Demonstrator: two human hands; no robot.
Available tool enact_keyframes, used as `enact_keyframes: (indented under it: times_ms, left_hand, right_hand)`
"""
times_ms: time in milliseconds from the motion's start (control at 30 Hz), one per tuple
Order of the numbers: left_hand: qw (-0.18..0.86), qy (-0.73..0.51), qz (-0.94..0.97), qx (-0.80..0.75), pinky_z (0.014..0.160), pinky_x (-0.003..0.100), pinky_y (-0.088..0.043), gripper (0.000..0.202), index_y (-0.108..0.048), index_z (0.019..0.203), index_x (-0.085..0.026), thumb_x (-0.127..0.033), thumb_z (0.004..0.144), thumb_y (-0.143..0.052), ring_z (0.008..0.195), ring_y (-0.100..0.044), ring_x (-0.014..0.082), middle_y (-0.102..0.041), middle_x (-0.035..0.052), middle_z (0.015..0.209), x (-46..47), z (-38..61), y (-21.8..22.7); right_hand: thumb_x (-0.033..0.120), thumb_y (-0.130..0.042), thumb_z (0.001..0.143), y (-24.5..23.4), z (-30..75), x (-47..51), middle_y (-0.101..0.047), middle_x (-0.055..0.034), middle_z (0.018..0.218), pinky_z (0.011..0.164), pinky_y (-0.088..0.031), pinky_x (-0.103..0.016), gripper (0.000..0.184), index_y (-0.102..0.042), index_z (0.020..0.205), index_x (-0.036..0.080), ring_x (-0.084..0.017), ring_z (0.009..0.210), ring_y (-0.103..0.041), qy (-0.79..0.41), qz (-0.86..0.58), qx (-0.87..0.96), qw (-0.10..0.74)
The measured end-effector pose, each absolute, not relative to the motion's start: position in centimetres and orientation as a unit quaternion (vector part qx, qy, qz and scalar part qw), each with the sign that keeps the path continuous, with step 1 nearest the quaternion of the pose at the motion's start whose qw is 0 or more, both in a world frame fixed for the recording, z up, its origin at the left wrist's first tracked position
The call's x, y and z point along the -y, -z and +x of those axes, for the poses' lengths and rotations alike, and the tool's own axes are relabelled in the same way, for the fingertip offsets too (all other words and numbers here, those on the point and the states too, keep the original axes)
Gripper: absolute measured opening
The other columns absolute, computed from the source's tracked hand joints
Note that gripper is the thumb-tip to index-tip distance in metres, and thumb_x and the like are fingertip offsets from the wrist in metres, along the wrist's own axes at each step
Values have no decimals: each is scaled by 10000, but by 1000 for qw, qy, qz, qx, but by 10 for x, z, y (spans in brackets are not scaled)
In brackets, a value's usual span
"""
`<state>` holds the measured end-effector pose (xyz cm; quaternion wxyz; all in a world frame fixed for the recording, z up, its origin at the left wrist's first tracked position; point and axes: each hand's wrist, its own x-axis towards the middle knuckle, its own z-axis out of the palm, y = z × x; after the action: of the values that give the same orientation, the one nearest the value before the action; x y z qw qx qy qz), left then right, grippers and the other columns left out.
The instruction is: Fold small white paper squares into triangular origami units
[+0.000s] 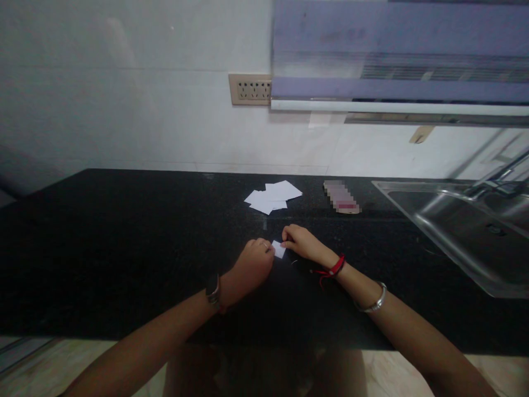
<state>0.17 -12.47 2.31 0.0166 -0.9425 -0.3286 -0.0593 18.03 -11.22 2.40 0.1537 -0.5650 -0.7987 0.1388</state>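
A small white piece of paper (pixel 278 250) is between my two hands, low over the dark countertop (pixel 136 237). My left hand (pixel 256 259) has its fingers closed at the paper's left edge. On the other side, my right hand (pixel 303 242) pinches the paper's right edge between thumb and curled forefinger. Whether the paper is folded is too small to tell. Farther back lies a loose, overlapping pile of white paper sheets (pixel 275 197). A thin pale curved strip (pixel 294 262) rests just below my right hand.
A blurred-out phone-shaped object (pixel 342 197) lies right of the pile. The steel sink (pixel 454 231) with its faucet (pixel 491 179) takes up the right side. A wall socket (pixel 252 90) and a purple panel (pixel 372 55) are above the counter, whose front edge runs near my forearms.
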Motion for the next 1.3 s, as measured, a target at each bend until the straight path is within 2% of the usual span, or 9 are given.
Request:
enact_keyframes:
  times_ms: [133, 433, 567, 633, 733, 967, 1100, 1200, 1300]
  left_hand:
    - [-10, 75, -951, 301, 763, 326, -361, 222, -520, 951, -120, -114, 781, -376, 908, -456, 195, -531, 95, 966, 123, 0, -23]
    - [-20, 63, -955, 289, 774, 322, -373, 230, -507, 961, -120, -110, 776, -370, 873, -477, 185, -543, 91, 957, 124, -1, -26]
    - [-24, 61, -953, 297, 788, 322, -376, 227, -514, 955, -127, -107, 771, -382, 910, -463, 187, -521, 93, 992, 124, -1, -29]
    - [-19, 70, -949, 306, 796, 326, -375, 239, -521, 966, -138, -114, 769, -389, 943, -448, 193, -500, 97, 1028, 123, -2, -30]
    - [-24, 65, -948, 310, 793, 321, -377, 241, -536, 961, -157, -129, 768, -395, 929, -452, 189, -500, 88, 1020, 120, -4, -30]
    - [-28, 35, -956, 289, 732, 293, -385, 263, -549, 944, -163, -104, 757, -374, 840, -476, 172, -526, 70, 951, 117, -4, -34]
    - [-29, 41, -959, 279, 720, 281, -384, 198, -560, 900, -162, -158, 769, -411, 828, -477, 170, -524, 64, 902, 114, -4, -32]
    - [-30, 63, -961, 268, 727, 266, -381, 168, -562, 873, -164, -217, 797, -423, 831, -474, 161, -521, 53, 877, 109, -6, -27]
    - [-27, 93, -963, 251, 726, 255, -381, 186, -543, 931, -179, -230, 824, -400, 838, -478, 152, -530, 41, 883, 103, -7, -21]
  right_hand:
    - [185, -593, 698, -27, 181, 112, -505, -2, 677, 569, -307, -190, 68, -542, 691, 140, -91, 619, -443, -157, -559, 799, 155]
    - [136, -593, 648, -26, 192, 106, -483, 41, 594, 499, -304, -172, 71, -546, 701, 140, -75, 546, -442, -262, -571, 759, 172]
    - [304, -555, 710, -26, 191, 109, -485, 33, 595, 478, -306, -176, 170, -541, 750, 140, -78, 534, -435, -286, -572, 745, 190]
    - [376, -618, 641, -25, 187, 111, -485, 34, 590, 469, -291, -184, 267, -543, 757, 147, -83, 527, -428, -253, -584, 748, 187]
    - [322, -649, 614, -25, 180, 112, -496, 31, 599, 480, -280, -187, 217, -547, 710, 156, -83, 535, -428, -205, -609, 745, 180]
    - [166, -638, 599, -27, 183, 104, -486, 42, 581, 472, -300, -173, 120, -548, 675, 145, -73, 521, -440, -269, -617, 721, 164]
    - [146, -619, 623, -27, 184, 109, -484, 41, 567, 480, -314, -172, 73, -555, 659, 138, -75, 528, -444, -269, -610, 725, 172]
    - [150, -577, 691, -28, 188, 117, -520, 17, 651, 532, -356, -175, 52, -584, 741, 137, -80, 583, -470, -241, -568, 760, 205]
    - [217, -549, 746, -29, 198, 123, -549, -37, 865, 625, -407, -196, 176, -599, 901, 152, -95, 681, -514, -194, -475, 833, 208]
